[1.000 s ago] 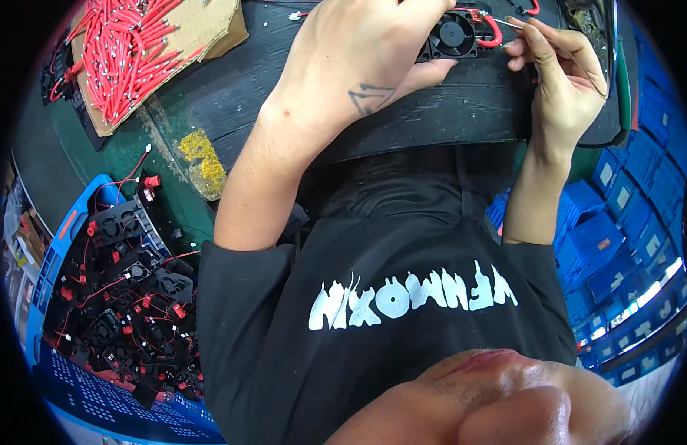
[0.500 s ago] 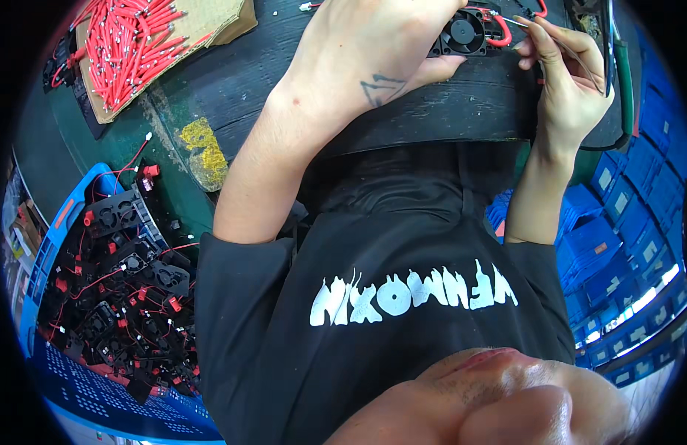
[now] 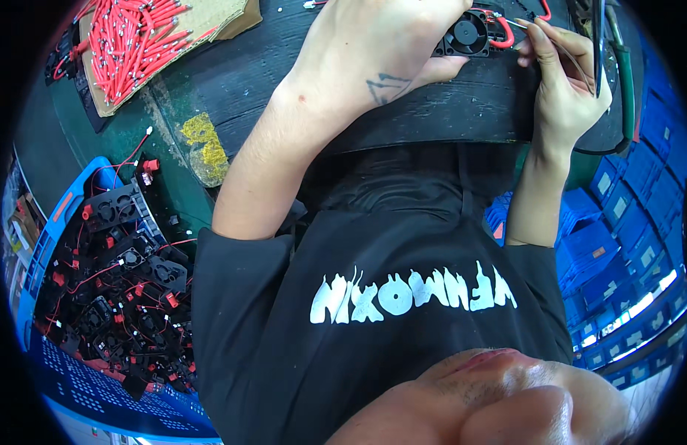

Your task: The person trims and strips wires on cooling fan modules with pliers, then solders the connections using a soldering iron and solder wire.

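Note:
My left hand (image 3: 388, 44) reaches across the bench top with its back toward me. Its thumb lies along the near side of a small black cooling fan (image 3: 466, 34), and the other fingers are mostly hidden behind the hand and the upper picture edge. A thick red wire (image 3: 504, 33) loops out of the fan unit's right side. My right hand (image 3: 566, 81) pinches thin metal tweezers (image 3: 575, 62) between thumb and fingers. Their tip points left, close to the red wire's upper end; whether they touch is too small to tell.
Red wire pieces (image 3: 132, 44) pile up on a cardboard sheet (image 3: 225, 18) at the far left. A blue basket (image 3: 61, 204) beside me holds many black fan units with red wires. A green cable (image 3: 625, 96) hangs at right. Blue bins (image 3: 592, 248) stack beyond my right arm.
Both hands, the fan and the tweezers keep nearly the same places. The view has shifted very slightly.

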### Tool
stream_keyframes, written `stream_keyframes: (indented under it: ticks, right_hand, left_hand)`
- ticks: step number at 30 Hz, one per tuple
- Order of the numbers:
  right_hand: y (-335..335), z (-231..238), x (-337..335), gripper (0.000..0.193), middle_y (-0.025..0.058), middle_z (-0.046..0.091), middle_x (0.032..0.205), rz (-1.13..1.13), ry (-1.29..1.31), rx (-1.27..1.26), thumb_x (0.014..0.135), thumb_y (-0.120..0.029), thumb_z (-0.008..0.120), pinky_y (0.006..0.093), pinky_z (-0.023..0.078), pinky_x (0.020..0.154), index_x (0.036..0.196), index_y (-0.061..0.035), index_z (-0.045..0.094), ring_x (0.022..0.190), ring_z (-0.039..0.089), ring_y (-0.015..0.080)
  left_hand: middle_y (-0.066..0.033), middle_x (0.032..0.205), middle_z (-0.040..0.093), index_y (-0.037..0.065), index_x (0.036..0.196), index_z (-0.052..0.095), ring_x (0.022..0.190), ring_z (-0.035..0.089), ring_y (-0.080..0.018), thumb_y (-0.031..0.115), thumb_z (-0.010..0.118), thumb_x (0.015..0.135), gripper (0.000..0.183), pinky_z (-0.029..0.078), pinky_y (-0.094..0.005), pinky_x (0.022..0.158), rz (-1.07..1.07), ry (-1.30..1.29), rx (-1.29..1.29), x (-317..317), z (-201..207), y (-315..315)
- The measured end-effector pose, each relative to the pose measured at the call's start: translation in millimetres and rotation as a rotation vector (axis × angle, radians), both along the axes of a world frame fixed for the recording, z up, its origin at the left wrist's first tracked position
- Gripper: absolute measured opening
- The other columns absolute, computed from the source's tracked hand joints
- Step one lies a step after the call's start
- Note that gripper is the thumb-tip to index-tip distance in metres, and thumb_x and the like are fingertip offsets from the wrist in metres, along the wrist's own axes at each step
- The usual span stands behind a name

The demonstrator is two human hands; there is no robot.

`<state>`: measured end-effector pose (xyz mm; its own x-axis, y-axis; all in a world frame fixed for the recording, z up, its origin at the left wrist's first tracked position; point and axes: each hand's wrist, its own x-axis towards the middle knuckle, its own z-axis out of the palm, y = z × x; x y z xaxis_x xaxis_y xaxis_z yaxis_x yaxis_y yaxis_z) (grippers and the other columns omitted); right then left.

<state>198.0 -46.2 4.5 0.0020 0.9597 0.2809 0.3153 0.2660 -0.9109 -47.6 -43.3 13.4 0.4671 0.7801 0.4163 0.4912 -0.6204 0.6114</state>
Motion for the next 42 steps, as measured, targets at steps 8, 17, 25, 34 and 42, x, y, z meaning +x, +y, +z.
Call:
stream_keyframes:
  ticks: [8,17,25,34,42]
  right_hand:
    - [3.4,-8.9,7.1,0.012,0.0165,0.073,0.091,0.025,0.102,-0.027,0.093,0.005,0.071,0.027,0.057,0.067,0.105,0.0089,0.07,0.075,0.07,0.0176]
    - [3.2,-14.5,10.9,0.012,0.0183,0.074,0.092,0.057,0.184,0.032,0.094,0.005,0.069,0.0268,0.056,0.066,0.106,0.0082,0.069,0.076,0.071,0.0193]
    - [2.9,-9.1,7.4,0.014,0.0175,0.074,0.09,0.007,0.098,0.037,0.094,0.003,0.07,0.0266,0.057,0.066,0.106,0.0101,0.071,0.075,0.07,0.019]
    - [0.4,-3.6,4.4,0.011,0.0168,0.073,0.09,-0.023,0.054,0.056,0.092,0.004,0.073,0.0255,0.057,0.067,0.102,0.0093,0.069,0.076,0.071,0.0178]
    - [-0.1,-5.7,6.2,0.01,0.0161,0.073,0.092,0.009,0.036,0.085,0.093,0.006,0.07,0.0251,0.057,0.067,0.103,0.0093,0.069,0.077,0.071,0.0177]
  left_hand:
    - [-0.0176,0.104,0.061,0.003,0.116,0.066,0.094,0.064,-0.038,0.01,0.087,0.068,0.053,0.053,-0.0448,0.082,-0.022,-0.045,-0.07,3.2,4.3,1.8]
    - [-0.0177,0.116,0.059,0.003,0.116,0.065,0.1,0.064,-0.0384,0.007,0.087,0.067,0.054,0.056,-0.043,0.082,0.047,-0.134,-0.01,6.5,4.1,-1.3]
    - [-0.0155,0.103,0.055,0.001,0.115,0.064,0.095,0.063,-0.0351,0.007,0.088,0.065,0.056,0.055,-0.0417,0.078,0.035,0.024,-0.13,4.0,7.5,-0.4]
    - [-0.0164,0.1,0.055,-0.002,0.118,0.064,0.085,0.063,-0.0359,0.01,0.087,0.067,0.057,0.052,-0.0421,0.07,0.022,-0.012,-0.076,4.8,5.8,0.1]
    - [-0.0161,0.099,0.054,-0.002,0.116,0.064,0.085,0.063,-0.0343,0.01,0.086,0.068,0.055,0.053,-0.0418,0.07,0.022,-0.031,-0.068,5.4,5.9,0.6]
